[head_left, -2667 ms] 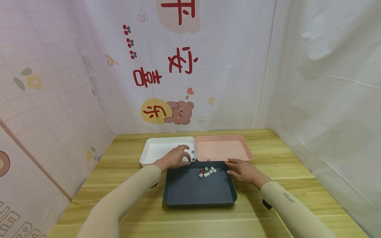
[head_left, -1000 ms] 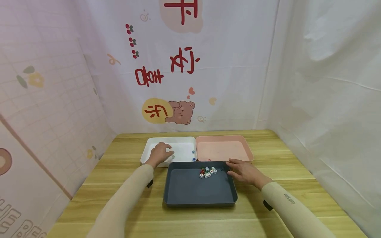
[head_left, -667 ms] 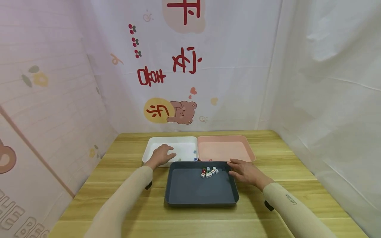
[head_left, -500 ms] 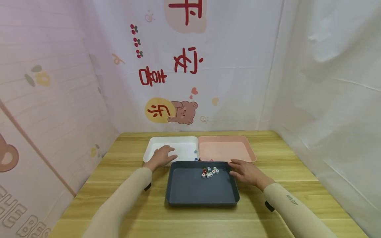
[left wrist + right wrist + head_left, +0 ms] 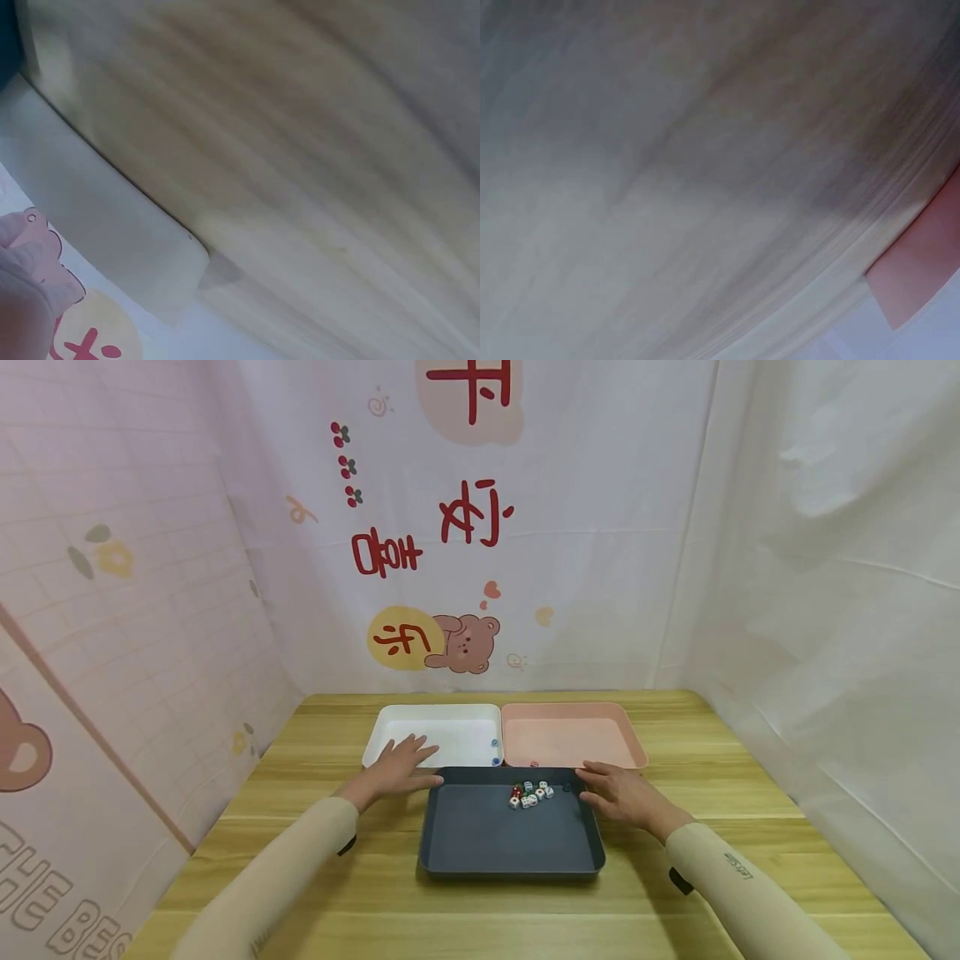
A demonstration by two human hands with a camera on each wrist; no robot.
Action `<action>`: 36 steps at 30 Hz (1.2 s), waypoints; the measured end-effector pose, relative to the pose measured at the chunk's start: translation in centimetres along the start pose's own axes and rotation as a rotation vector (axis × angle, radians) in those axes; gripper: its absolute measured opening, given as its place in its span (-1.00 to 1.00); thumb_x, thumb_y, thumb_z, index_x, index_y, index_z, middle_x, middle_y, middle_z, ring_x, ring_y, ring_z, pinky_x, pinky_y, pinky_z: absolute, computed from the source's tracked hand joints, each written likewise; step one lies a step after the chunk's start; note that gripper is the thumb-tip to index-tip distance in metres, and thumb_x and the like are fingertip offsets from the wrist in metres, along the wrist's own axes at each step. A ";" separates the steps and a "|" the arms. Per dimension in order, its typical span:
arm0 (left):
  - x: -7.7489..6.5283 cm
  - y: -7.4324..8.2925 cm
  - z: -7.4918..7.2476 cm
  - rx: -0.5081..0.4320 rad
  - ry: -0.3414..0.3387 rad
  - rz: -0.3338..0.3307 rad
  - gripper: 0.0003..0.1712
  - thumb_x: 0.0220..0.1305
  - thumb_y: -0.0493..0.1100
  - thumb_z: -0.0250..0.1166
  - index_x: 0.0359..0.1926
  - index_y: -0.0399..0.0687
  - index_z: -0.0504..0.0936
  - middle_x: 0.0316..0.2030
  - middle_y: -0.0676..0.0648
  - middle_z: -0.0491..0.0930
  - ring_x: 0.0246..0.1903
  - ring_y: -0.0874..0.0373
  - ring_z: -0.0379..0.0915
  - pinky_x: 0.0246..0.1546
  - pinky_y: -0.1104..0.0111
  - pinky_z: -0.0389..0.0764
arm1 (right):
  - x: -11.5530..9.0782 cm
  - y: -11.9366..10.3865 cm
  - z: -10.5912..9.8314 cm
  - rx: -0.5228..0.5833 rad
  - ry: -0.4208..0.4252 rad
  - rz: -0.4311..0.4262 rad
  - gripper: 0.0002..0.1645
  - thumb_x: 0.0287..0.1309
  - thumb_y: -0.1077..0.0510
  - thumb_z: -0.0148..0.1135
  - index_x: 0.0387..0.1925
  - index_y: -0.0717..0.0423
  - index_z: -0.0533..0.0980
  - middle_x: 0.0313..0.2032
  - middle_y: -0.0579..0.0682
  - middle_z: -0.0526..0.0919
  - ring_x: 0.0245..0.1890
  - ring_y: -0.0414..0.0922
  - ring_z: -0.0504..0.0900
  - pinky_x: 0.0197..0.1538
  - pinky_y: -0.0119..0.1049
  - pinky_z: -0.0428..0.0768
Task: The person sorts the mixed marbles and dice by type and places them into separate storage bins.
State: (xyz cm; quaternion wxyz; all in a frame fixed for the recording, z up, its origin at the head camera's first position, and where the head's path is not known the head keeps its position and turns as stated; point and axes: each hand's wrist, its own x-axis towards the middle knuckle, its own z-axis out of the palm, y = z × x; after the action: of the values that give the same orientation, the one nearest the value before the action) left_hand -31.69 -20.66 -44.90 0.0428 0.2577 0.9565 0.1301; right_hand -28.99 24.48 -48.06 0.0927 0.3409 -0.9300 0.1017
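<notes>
Fingers spread, my left hand (image 5: pixel 396 770) hovers at the near side of the white tray (image 5: pixel 442 710), its thumb at the far left corner of the dark grey tray (image 5: pixel 510 852). It holds nothing. My right hand (image 5: pixel 621 793) rests at the dark tray's far right corner, fingers extended and holding nothing visible. Several white dice (image 5: pixel 532 799) and a few red dice (image 5: pixel 516 792) lie clustered in the dark tray, with a dark blue die (image 5: pixel 567 787) near its right corner. Two blue dice (image 5: pixel 495 752) lie in the white tray's right end.
The pink tray (image 5: pixel 573 710) stands beside the white one and has a red die (image 5: pixel 534 765) at its near edge. All three trays sit on a wooden table (image 5: pixel 697 752), with printed cloth (image 5: pixel 585 568) hanging behind and at both sides.
My left hand moved from the dark tray's far edge into the white tray, where a small pale die showed below it, then came back nearer with fingers spread. The right hand stayed put.
</notes>
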 end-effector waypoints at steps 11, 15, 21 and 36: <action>-2.5 0.4 0.3 0.075 -0.032 0.077 0.13 0.13 0.52 0.22 0.52 -0.05 0.20 0.48 -0.30 0.08 0.47 -0.27 -0.10 0.38 -0.27 -0.09 | 0.0 0.1 0.1 -0.002 0.020 -0.022 -0.39 0.40 -0.08 0.15 0.28 0.25 0.47 0.27 0.30 0.46 0.24 0.25 0.47 0.20 0.18 0.46; -2.9 0.4 0.4 0.067 -0.023 0.104 0.11 0.11 0.50 0.26 0.50 -0.05 0.25 0.44 -0.30 0.16 0.43 -0.24 0.03 0.37 -0.25 0.00 | 0.1 0.3 0.1 0.001 0.006 -0.014 -0.37 0.41 -0.10 0.13 0.30 0.25 0.46 0.28 0.30 0.45 0.25 0.24 0.45 0.22 0.17 0.45; -2.8 0.3 0.6 0.066 -0.025 0.142 0.10 0.08 0.49 0.30 0.47 -0.05 0.29 0.42 -0.28 0.20 0.38 -0.27 0.13 0.33 -0.20 0.18 | 0.0 0.5 0.2 0.003 -0.013 -0.001 -0.36 0.42 -0.12 0.12 0.31 0.23 0.45 0.29 0.28 0.44 0.27 0.24 0.43 0.23 0.16 0.44; -3.7 0.6 0.7 0.064 -0.011 0.170 0.11 0.08 0.50 0.30 0.47 -0.08 0.30 0.41 -0.28 0.20 0.38 -0.27 0.12 0.30 -0.17 0.26 | 0.0 0.1 -0.2 0.019 -0.014 -0.001 -0.37 0.40 -0.11 0.13 0.30 0.23 0.46 0.29 0.28 0.44 0.27 0.23 0.44 0.24 0.16 0.43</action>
State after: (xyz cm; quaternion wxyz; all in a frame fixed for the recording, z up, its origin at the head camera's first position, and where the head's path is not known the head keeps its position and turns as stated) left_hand -28.08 -21.91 -45.38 0.0288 0.3398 0.9346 0.1011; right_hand -29.10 24.61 -47.86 0.0830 0.3428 -0.9294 0.1082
